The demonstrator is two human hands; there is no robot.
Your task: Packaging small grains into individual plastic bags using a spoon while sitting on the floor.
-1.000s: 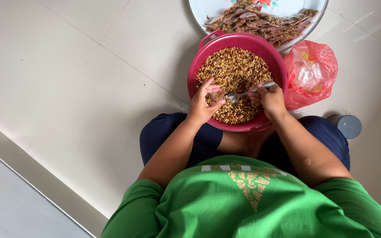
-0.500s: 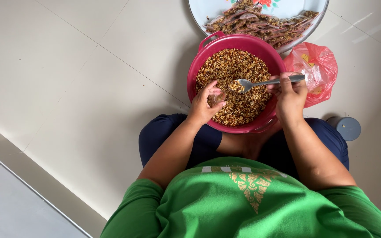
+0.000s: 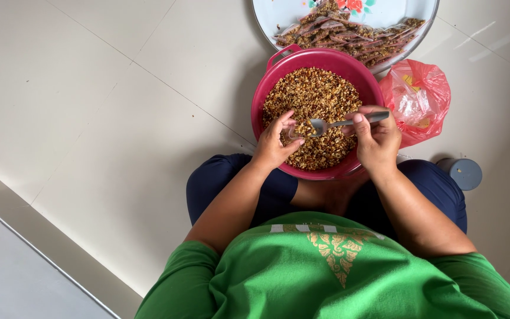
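Looking straight down, one red bowl [image 3: 366,82] sits on the pale tiled floor [image 3: 119,118] right in front of the seated person's folded legs, heaped with a brown crumbly mix [image 3: 317,97] whose grains are too fine to tell apart. Left hand [image 3: 274,142] hovers over the near side of that mix, fingers curled around something small and clear, maybe a little bag [image 3: 294,133], but it is mostly hidden behind the thumb and I cannot say for sure. Right hand [image 3: 376,142] is closed on the handle of one metal spoon [image 3: 340,123], held level, its loaded bowl end right at the left fingertips. Beyond the red bowl, one round white tray [image 3: 278,15] with a flower pattern is cut off by the top edge, and it carries a pile of small clear packets [image 3: 349,32] of the same brown stuff, overlapping too much to count. Just right of the bowl, touching it, lies one crumpled red plastic bag [image 3: 417,97] with something yellow showing through, contents unclear. One small grey round lid [image 3: 463,172] rests on the floor by the right knee. A green shirt [image 3: 337,277] with a gold emblem fills the bottom of the view.
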